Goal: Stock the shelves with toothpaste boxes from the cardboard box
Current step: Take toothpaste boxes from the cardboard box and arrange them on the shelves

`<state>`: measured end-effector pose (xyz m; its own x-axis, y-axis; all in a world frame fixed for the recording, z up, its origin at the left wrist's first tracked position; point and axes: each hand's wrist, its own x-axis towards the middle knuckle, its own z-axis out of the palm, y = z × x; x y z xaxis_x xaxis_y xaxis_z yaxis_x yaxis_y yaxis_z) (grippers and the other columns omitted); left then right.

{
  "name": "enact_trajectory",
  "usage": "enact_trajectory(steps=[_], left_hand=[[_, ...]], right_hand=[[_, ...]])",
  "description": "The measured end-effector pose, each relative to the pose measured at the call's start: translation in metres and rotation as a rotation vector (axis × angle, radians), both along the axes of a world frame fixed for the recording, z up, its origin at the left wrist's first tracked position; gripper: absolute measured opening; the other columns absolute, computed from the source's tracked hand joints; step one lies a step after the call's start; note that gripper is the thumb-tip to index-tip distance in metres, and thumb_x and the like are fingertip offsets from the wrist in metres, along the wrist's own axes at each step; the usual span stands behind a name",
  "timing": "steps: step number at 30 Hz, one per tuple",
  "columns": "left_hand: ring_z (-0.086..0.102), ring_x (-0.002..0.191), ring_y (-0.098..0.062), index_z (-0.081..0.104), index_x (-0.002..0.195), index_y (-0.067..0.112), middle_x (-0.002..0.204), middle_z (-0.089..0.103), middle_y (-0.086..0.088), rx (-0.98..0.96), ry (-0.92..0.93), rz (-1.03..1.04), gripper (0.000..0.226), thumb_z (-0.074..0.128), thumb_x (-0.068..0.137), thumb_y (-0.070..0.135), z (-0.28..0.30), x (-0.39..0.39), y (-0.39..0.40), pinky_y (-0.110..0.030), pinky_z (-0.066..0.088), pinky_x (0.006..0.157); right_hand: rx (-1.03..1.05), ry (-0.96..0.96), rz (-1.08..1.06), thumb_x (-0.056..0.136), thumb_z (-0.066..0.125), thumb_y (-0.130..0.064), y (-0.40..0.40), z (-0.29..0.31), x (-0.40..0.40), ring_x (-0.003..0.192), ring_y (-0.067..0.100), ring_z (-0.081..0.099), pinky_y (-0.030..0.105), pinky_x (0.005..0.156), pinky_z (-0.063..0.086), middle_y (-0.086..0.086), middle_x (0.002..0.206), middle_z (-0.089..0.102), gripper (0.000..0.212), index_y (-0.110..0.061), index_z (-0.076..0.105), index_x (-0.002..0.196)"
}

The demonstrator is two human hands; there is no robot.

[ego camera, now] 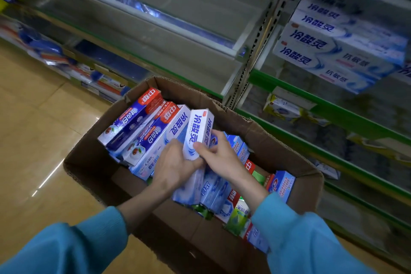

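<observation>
One white-and-blue toothpaste box [198, 133] is gripped upright by two hands, left hand [175, 165] and right hand [219, 153], above the cardboard box [295, 140]. Four matching boxes [338, 51] are stacked on the shelf [329, 107] at two o'clock; two red-capped boxes [138, 122] are seen inside at eleven o'clock.

The cardboard box [287, 140] sits on the tan floor [33, 129] beside shelves [333, 113] bearing stacked toothpaste boxes [333, 51].

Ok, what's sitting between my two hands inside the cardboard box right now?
In the head view, a white-and-blue toothpaste box stands tilted between the left hand and right hand; both grip its lower part.
</observation>
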<state>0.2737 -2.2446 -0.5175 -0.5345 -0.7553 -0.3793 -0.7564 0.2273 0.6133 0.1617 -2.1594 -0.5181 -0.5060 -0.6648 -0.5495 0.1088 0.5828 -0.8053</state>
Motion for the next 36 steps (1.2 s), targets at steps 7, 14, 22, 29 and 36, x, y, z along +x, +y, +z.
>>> enact_trajectory(steps=[7,14,22,29,36], left_hand=[[0.068,0.097,-0.007,0.047,0.123,0.021,0.109,0.068,-0.001,0.302,0.540,0.130,0.060,0.079,0.077,0.045,0.054,0.008,0.010,-0.026,0.055,0.080],[0.072,0.094,-0.023,0.054,0.138,0.018,0.100,0.075,-0.006,0.492,0.858,0.182,0.051,0.066,0.088,0.020,0.111,-0.020,0.026,-0.040,0.061,0.084],[0.069,0.092,-0.025,0.065,0.117,0.009,0.104,0.070,-0.014,0.621,1.036,0.309,0.026,0.062,0.092,0.009,0.120,-0.072,0.092,-0.038,0.060,0.084],[0.075,0.090,-0.023,0.055,0.108,0.010,0.103,0.075,-0.015,0.658,1.093,0.284,0.016,0.060,0.093,0.013,0.135,-0.139,0.150,-0.035,0.063,0.077],[0.068,0.099,-0.015,0.057,0.118,0.011,0.110,0.072,-0.007,0.249,0.933,-0.020,0.036,0.065,0.090,0.031,0.137,-0.196,0.197,-0.024,0.056,0.083]], right_hand=[[-0.297,0.137,0.058,0.097,0.059,-0.019,0.022,0.044,-0.031,0.103,0.021,0.069,0.040,0.088,0.056,0.003,0.116,0.070,0.049,-0.021,0.048,0.145],[-0.282,0.196,0.451,0.100,0.057,-0.028,0.088,0.125,-0.082,0.102,-0.002,0.061,0.019,0.087,0.048,-0.014,0.121,0.069,0.031,-0.027,0.062,0.130],[-0.210,0.142,0.197,0.081,0.066,-0.056,0.237,0.165,-0.150,0.099,0.014,0.069,0.041,0.086,0.057,0.000,0.117,0.071,0.056,-0.032,0.057,0.130],[-0.335,0.225,-0.319,0.088,0.068,-0.018,0.310,0.147,-0.168,0.100,0.009,0.070,0.021,0.077,0.056,0.003,0.110,0.073,0.032,-0.015,0.062,0.119],[-0.355,0.386,-0.605,0.091,0.066,-0.018,0.354,0.135,-0.198,0.101,0.003,0.070,0.016,0.080,0.053,-0.012,0.104,0.076,0.033,-0.020,0.062,0.123]])
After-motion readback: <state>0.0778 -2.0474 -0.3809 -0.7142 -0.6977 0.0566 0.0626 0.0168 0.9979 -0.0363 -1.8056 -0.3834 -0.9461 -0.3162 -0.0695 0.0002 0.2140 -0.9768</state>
